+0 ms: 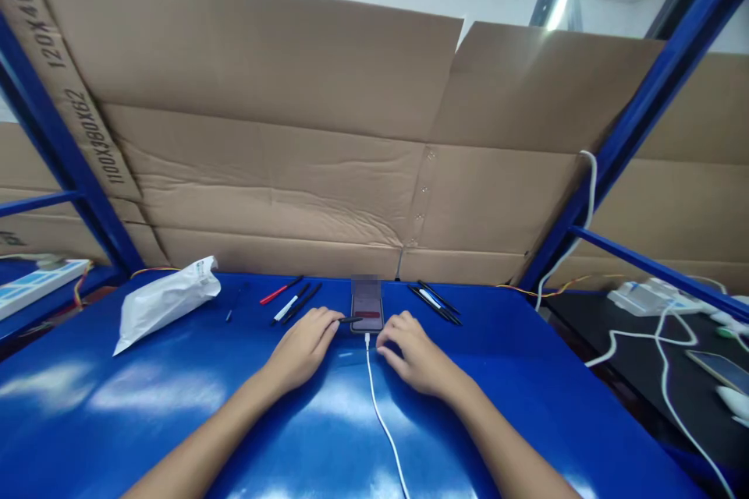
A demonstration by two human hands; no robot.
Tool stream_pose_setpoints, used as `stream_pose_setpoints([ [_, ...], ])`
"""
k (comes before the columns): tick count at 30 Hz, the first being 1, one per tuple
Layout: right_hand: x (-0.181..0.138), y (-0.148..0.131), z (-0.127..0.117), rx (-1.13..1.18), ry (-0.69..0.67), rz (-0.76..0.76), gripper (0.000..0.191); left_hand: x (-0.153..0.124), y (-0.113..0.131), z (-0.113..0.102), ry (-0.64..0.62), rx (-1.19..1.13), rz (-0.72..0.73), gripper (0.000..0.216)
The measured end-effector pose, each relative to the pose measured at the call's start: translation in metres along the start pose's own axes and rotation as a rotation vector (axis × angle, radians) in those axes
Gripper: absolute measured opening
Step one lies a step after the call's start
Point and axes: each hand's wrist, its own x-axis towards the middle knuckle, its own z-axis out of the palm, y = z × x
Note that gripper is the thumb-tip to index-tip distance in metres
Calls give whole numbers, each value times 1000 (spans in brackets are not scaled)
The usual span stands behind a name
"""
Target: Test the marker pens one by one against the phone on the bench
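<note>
My left hand [305,345] is closed on a dark pen [351,320], whose end points right over the lower part of a phone [367,304]. The phone lies on the blue tabletop [328,437], screen lit, with a white charging cable [378,405] plugged into its near end. Just right of the phone rests my right hand [417,352], its fingers bent and the thumb apart from them, with nothing seen between. Beyond my left hand lie a red pen [281,291] and several black pens [301,302]. Another group of pens [434,302] lies beyond my right hand.
A white plastic bag [167,302] lies at the left. Cardboard [263,179] walls off the back between blue metal posts [637,109]. Power strips [40,284] sit on the left neighbouring surface; white cables [664,359] and another phone [719,368] lie on the black right one.
</note>
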Motion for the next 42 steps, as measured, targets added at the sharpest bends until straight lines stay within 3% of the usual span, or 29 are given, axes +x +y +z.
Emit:
stream_pose_setpoints([
  [8, 3, 22, -22, 29, 211, 70, 12, 1, -6, -4, 19, -9, -37, 37],
  [18, 2, 19, -15, 55, 199, 56, 11, 1, 5, -7, -43, 45, 38, 35],
  [26, 3, -1, -1, 175, 212, 16, 12, -2, 18, -4, -122, -47, 106, 31],
  [42, 3, -4, -6, 173, 240, 0, 13, -2, 16, -5, -118, -97, 101, 31],
])
